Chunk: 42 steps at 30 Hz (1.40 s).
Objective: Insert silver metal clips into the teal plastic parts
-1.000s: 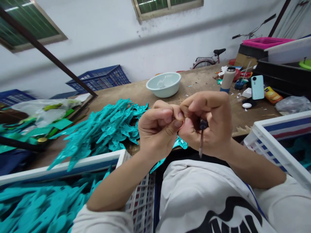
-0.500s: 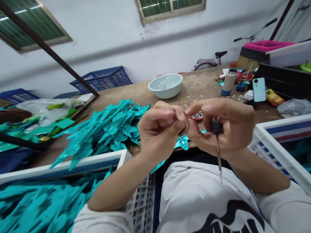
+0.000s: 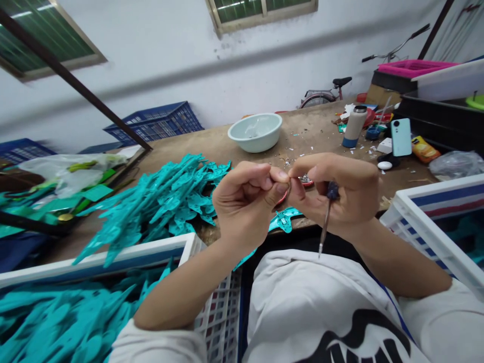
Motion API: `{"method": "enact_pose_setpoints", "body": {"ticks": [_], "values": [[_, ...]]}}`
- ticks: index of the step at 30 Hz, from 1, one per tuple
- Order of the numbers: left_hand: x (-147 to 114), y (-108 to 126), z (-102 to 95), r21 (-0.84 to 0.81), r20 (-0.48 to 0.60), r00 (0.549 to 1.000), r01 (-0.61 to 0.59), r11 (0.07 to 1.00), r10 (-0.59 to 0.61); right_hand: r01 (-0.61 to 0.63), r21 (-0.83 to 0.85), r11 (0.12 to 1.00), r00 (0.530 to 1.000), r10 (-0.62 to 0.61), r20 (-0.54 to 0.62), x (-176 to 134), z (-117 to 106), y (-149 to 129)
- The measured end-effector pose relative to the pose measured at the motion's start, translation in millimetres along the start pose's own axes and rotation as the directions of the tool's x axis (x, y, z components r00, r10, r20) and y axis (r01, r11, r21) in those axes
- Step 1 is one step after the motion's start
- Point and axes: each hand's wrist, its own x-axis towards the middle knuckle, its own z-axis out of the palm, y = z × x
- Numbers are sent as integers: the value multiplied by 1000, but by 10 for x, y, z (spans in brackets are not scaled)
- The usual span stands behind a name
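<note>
My left hand (image 3: 245, 209) and my right hand (image 3: 346, 189) meet fingertip to fingertip above the near edge of the table. Thumb and forefinger of each are pinched together; whatever small piece lies between them is hidden. Tucked in the curled fingers of my right hand is a screwdriver (image 3: 325, 225), its thin metal shaft pointing down. Just behind the hands, a red dish (image 3: 308, 184) of small metal parts shows in part. A teal plastic piece (image 3: 284, 221) lies below the fingers, partly covered by them.
A heap of teal plastic pieces (image 3: 170, 194) lies on the left. White crates (image 3: 189, 242) stand at both sides, the left one full of teal pieces. Further back are a pale basin (image 3: 255, 143), a bottle (image 3: 354, 126) and a phone (image 3: 401, 137).
The screwdriver's tip has swung left and up as my right hand turned slightly. Both hands stay pinched together, and the view has shifted a little.
</note>
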Motion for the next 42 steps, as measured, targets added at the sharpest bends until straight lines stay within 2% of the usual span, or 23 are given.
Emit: {"method": "enact_pose_setpoints", "body": {"ticks": [5, 12, 18, 25, 29, 36, 42], "values": [[26, 17, -19, 24, 9, 1000, -4, 1000, 3, -25, 9, 1000, 1000, 25, 17, -22, -17, 0], [71, 2, 4, -133, 71, 996, -36, 990, 46, -32, -7, 999, 998, 32, 52, -27, -19, -22], [102, 49, -41, -212, 166, 986, 51, 976, -15, -93, -26, 995, 991, 95, 90, -2, -17, -119], [140, 168, -19, -161, 187, 977, 135, 978, -104, -196, -47, 979, 981, 196, -17, -44, 58, -138], [152, 196, -5, -179, 174, 974, 175, 968, -144, -109, -134, 985, 993, 103, -52, -61, 57, -150], [176, 183, 31, -180, 134, 981, 163, 970, -140, 32, -323, 946, 999, -22, 34, -107, -39, -90], [181, 151, 71, -198, 111, 991, 98, 975, -77, 125, -430, 894, 992, -105, 69, -65, -75, -15]]}}
